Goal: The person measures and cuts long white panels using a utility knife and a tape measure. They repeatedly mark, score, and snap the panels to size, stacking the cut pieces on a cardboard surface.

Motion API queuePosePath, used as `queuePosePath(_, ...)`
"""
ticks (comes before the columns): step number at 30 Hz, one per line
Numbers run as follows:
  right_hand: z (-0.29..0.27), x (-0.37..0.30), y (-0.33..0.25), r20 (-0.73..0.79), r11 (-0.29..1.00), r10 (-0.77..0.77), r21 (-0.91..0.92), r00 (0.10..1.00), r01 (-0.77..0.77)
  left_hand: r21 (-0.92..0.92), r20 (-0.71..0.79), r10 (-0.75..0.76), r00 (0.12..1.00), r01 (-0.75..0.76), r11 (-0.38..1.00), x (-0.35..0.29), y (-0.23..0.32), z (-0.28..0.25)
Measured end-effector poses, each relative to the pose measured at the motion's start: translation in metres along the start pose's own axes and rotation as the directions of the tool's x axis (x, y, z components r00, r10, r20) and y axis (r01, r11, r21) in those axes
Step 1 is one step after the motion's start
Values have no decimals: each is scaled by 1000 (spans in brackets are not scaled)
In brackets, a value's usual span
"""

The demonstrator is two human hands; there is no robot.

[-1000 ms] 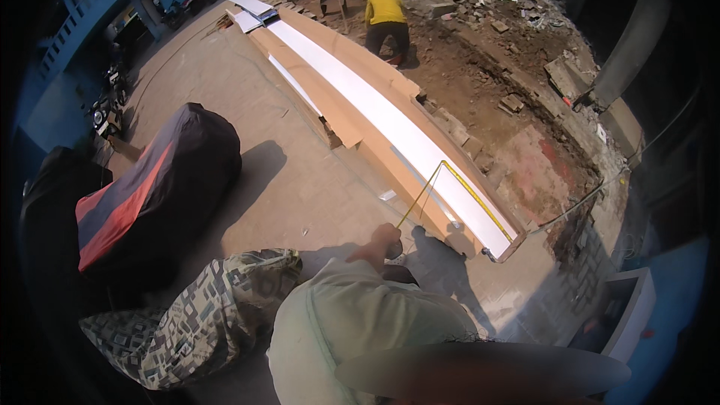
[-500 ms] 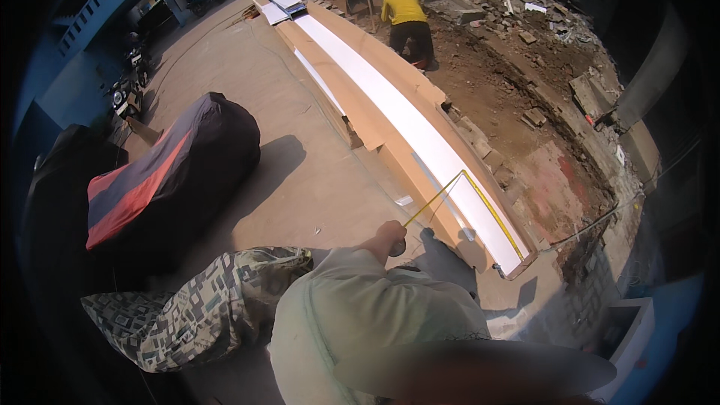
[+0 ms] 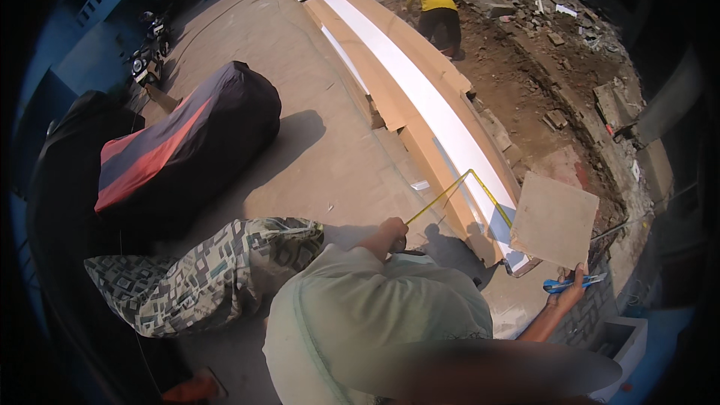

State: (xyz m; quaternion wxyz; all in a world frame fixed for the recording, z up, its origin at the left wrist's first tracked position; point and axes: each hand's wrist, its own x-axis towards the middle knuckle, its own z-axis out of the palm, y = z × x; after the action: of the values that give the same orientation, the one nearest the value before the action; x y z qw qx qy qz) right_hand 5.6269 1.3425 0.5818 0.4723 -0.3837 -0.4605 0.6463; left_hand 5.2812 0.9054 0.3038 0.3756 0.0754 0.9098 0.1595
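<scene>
My left hand (image 3: pixel 390 234) grips a tape measure whose yellow tape (image 3: pixel 442 199) runs up and right, bends, and comes down along the end of a long white panel (image 3: pixel 420 90). My right hand (image 3: pixel 571 285) is raised at the lower right. It holds a tan square board (image 3: pixel 553 219) upright by its lower edge, together with a blue cutter (image 3: pixel 566 283). The white panel lies on long brown boards (image 3: pixel 375 67) that stretch away across the concrete ground.
A vehicle under a black and red cover (image 3: pixel 187 150) stands on the left, with parked motorbikes (image 3: pixel 146 60) behind. A person in a yellow shirt (image 3: pixel 435 11) bends over rubble (image 3: pixel 555 52) at the far end. Patterned cloth (image 3: pixel 202 277) lies at the lower left.
My right hand has come into view holding up the tan square board and the blue cutter. The left hand stays on the tape measure, with the tape still stretched out.
</scene>
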Motion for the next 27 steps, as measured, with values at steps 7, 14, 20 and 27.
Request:
queuePosePath(7, 73, 1, -69, 181, 991, -121, -40, 976, 130, 30, 0, 0, 1000, 0, 1000, -12, -16, -9)
queuePosePath(14, 38, 7, -73, 23, 988, -151, -18, 988, 152, 158, 124, 123, 985, -142, 977, 27, -30, 12)
queuePosePath(20, -2, -5, -72, -179, 991, -130, -45, 975, 124, 466, 268, 316, 910, -410, 784, 69, -32, 14)
queuePosePath(27, -23, -43, -73, -291, 988, -117, -131, 950, 82, 325, 264, 271, 926, -350, 878, 108, -7, -5)
